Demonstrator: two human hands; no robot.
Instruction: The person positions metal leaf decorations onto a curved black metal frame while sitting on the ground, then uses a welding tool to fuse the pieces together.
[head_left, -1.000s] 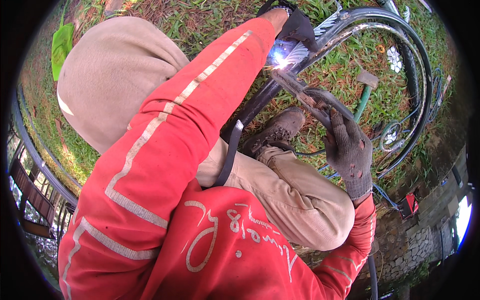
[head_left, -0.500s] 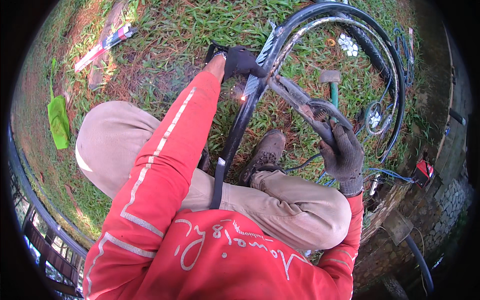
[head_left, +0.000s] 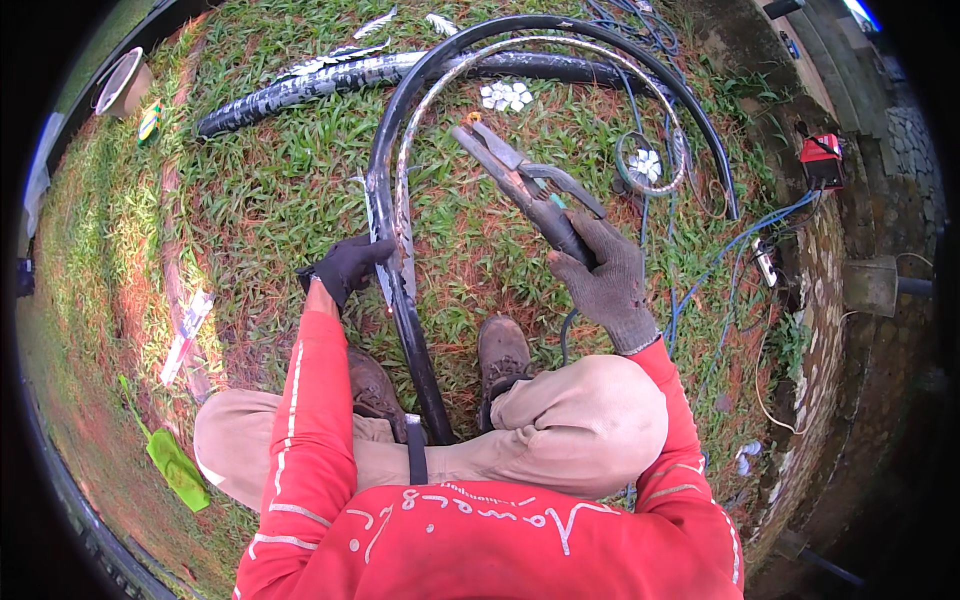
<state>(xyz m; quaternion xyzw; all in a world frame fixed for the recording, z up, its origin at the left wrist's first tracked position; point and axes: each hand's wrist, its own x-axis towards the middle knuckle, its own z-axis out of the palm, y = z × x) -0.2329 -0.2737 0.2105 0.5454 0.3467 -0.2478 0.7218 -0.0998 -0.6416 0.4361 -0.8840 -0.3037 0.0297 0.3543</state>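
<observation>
My left hand (head_left: pixel 348 268), in a black glove, has its fingers closed on the left side of a curved black metal tube (head_left: pixel 381 150). A grey feather-shaped metal strip (head_left: pixel 406 235) lies along the tube beside those fingers. A small bright spot shows on the tube just below the hand. In a grey knit glove, my right hand (head_left: pixel 607 275) grips the dark handle of a welding electrode holder (head_left: pixel 520 178). Its jaws point up and left, apart from the tube. I cannot make out a rod in them.
A thick black pipe (head_left: pixel 300 93) lies across the grass behind the arch. White petal-like pieces (head_left: pixel 506 96) and a ringed white flower shape (head_left: pixel 643 166) sit nearby. A red box-shaped machine (head_left: pixel 821 150) with blue cables (head_left: pixel 735 255) stands right, near a stone edge. A bucket (head_left: pixel 124 82) is far left.
The sparks at the tube have stopped. The electrode holder has drawn back from the tube in my right hand. My view has shifted; my left hand still grips at the tube.
</observation>
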